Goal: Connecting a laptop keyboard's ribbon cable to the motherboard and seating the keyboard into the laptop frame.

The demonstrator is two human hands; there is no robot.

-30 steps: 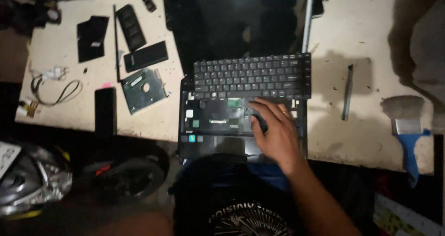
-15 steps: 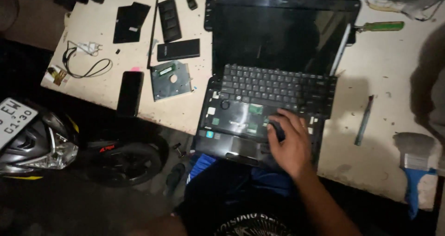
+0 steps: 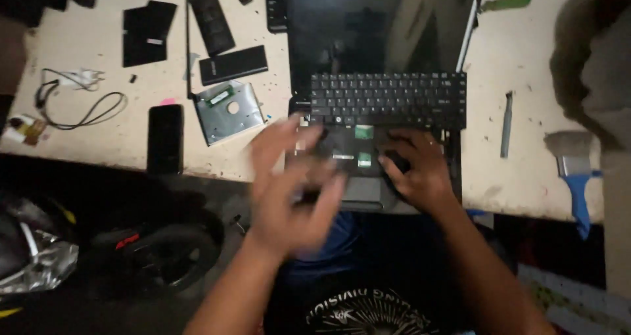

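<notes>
Leftmost on the desk: coiled black cable, black phone near the front edge, flat black covers, silver drive caddy. Left hand: motion-blurred, fingers spread, hovering over the left front of the opened laptop base; whether it holds anything cannot be told. Loose keyboard lies tilted back across the base, against the dark screen. Right hand: fingers curled down onto the exposed board, grip unclear. Further right: grey tool, blue-handled brush.
</notes>
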